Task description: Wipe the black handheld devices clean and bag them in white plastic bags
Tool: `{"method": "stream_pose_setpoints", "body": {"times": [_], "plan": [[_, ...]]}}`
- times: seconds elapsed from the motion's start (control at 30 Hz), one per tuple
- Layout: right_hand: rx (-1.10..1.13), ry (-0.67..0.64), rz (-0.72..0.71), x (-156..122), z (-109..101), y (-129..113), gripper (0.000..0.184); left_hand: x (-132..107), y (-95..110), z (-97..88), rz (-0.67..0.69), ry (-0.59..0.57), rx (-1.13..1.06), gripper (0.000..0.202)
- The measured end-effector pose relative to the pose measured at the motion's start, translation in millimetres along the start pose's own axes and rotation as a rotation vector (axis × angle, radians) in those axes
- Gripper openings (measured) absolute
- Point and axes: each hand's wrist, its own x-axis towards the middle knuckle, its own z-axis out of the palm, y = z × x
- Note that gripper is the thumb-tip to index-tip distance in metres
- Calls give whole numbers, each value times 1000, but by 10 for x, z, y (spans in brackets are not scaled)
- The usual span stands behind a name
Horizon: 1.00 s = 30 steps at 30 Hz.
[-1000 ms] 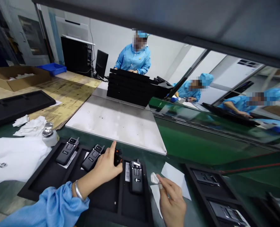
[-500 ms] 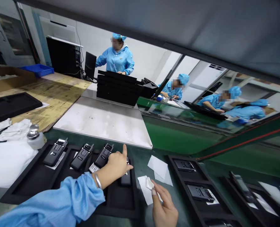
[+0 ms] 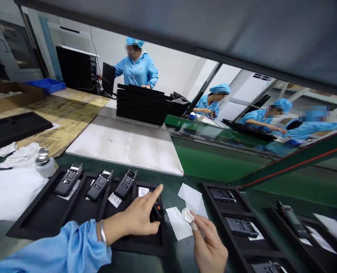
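My left hand [image 3: 138,218] reaches over the last compartment of the near black tray [image 3: 37,216]. Between its thumb and index finger a black handheld radio [image 3: 158,207] with an orange spot is tipped on its side; the hand hides much of it. In that compartment a printed white label [image 3: 143,191] shows. Three more radios, one of them the nearest radio [image 3: 125,184], lie in the other compartments on paper slips. My right hand [image 3: 210,240] pinches a small folded white wipe [image 3: 187,215] above a white paper sheet [image 3: 178,224], to the right of the tray.
To the right, a second black tray [image 3: 254,248] holds more radios, with another tray beyond it. A pump bottle [image 3: 46,167] and white cloths [image 3: 23,156] are at left. Stacked black trays [image 3: 142,105] stand on a white board [image 3: 125,146]. Several co-workers in blue work behind.
The radio under my left hand has turned from lying flat onto its side, uncovering the label. My right hand has shifted slightly right with the wipe.
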Motion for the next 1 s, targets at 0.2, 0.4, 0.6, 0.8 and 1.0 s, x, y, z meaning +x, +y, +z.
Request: {"method": "stream_pose_setpoints", "body": {"times": [0.2,0.4,0.6,0.8,1.0], "plan": [[-59,-277,-486,247,274,-491,39,-283,-98,66,251,91,-263,111],[-240,-370,-692,436,346,-479,41,-339,-93,45,316,115,-237,110],[-206,-327,-616,397,254,-502,38,-364,-101,32,329,112,-256,108],[-228,-419,-714,416,344,-525,41,-350,-109,28,337,130,-259,108],[-197,-305,-631,445,357,-550,35,-325,-112,34,331,114,-257,108]]}}
